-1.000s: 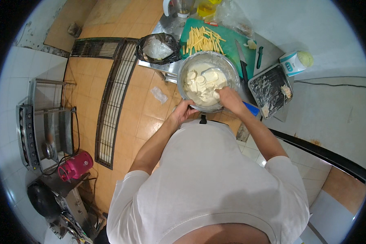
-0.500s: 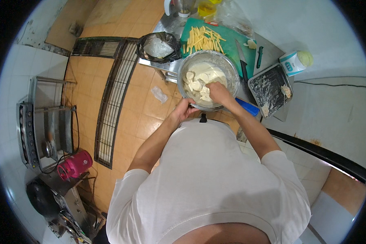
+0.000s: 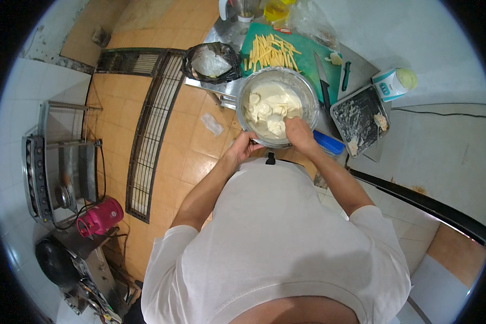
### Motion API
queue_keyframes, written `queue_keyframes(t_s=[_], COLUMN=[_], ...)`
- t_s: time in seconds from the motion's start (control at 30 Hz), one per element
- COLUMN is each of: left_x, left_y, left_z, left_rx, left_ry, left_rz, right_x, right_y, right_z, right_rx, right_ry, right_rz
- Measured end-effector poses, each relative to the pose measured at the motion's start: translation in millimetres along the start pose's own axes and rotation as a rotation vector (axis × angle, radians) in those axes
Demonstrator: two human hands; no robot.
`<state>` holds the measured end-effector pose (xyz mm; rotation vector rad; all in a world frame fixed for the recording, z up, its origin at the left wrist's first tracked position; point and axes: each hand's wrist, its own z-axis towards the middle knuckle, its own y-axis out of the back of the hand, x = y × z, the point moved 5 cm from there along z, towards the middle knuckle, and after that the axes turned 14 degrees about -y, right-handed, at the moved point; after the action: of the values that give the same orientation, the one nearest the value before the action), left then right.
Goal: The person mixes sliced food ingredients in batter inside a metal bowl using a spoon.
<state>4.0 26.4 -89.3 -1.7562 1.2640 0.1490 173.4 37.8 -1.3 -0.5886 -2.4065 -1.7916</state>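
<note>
A large metal bowl [image 3: 309, 89] stands at the table's near edge, close to my body. Thick, pale, creamy batter fills its bottom, and several round cream-coloured slices [image 3: 263, 109] lie in it, coated. My left hand [image 3: 245, 145] grips the bowl's near-left rim, thumb on top and fingers beneath. Inside the bowl's near-right side, my right hand [image 3: 299, 133] is closed with its knuckles up and fingertips down at the batter. Whatever it holds is hidden under the hand.
Beyond the bowl, pale cut sticks [image 3: 272, 53] cover a green cutting board [image 3: 306, 48]. A black-handled knife [image 3: 323, 81] and a smaller green-handled knife [image 3: 346, 75] lie right. A floury tray [image 3: 356, 116], white tub [image 3: 392, 85], blue object [image 3: 328, 142] and black plastic bag [image 3: 210, 63] surround the bowl.
My right hand has moved right and slightly nearer within the bowl, and the slices in the batter have shifted. My left hand keeps its hold on the rim.
</note>
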Motion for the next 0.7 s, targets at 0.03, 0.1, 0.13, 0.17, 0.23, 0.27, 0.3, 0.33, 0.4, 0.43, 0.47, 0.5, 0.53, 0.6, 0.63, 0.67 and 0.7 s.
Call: queue_keyframes(t_s=[0.03,0.1,0.13,0.17,0.23,0.27,0.3,0.33,0.4,0.43,0.47,0.5,0.53,0.6,0.63,0.67,0.7], left_x=[1,4,1,-1,-4,-4,-4,-4,-2,-1,0,0,2,7,6,4,3], left_y=[3,7,2,-3,-5,-5,-5,-4,-3,-3,-3,-2,1,7,4,2,0], left_z=[2,7,6,3,0,-1,-1,0,1,1,1,1,3,7,6,5,4], left_rx=[-0.001,0.062,0.067,0.041,0.017,0.018,0.019,0.021,0.038,0.039,0.033,0.028,0.029,0.037,0.04,0.041,0.043], left_ry=[-0.003,0.032,0.033,0.03,0.021,0.032,0.042,0.038,0.079,0.075,0.071,0.068,0.066,0.073,0.075,0.065,0.055], left_rz=[0.001,0.034,0.038,0.057,0.076,0.066,0.055,0.057,0.074,0.075,0.068,0.06,0.061,0.044,0.046,0.049,0.051], right_x=[0,-7,-13,-19,-20,-18,-15,-9,2,6,9,13,18,26,26,25,23], right_y=[9,16,21,22,20,20,17,13,7,4,2,2,2,0,-2,-4,-9], right_z=[4,16,23,27,36,39,40,37,36,36,37,37,36,36,36,37,40], right_rx=[-0.043,-0.082,-0.124,-0.179,-0.198,-0.212,-0.216,-0.21,-0.207,-0.173,-0.138,-0.141,-0.102,-0.063,-0.057,-0.051,-0.052], right_ry=[-0.03,-0.04,-0.061,-0.052,-0.042,-0.029,-0.025,-0.028,-0.03,-0.045,-0.061,-0.059,-0.049,-0.038,-0.058,-0.077,-0.081], right_rz=[0.007,-0.047,-0.103,-0.053,-0.042,-0.032,-0.032,-0.022,-0.012,0.012,0.035,0.036,0.028,0.02,0.043,0.067,0.066])
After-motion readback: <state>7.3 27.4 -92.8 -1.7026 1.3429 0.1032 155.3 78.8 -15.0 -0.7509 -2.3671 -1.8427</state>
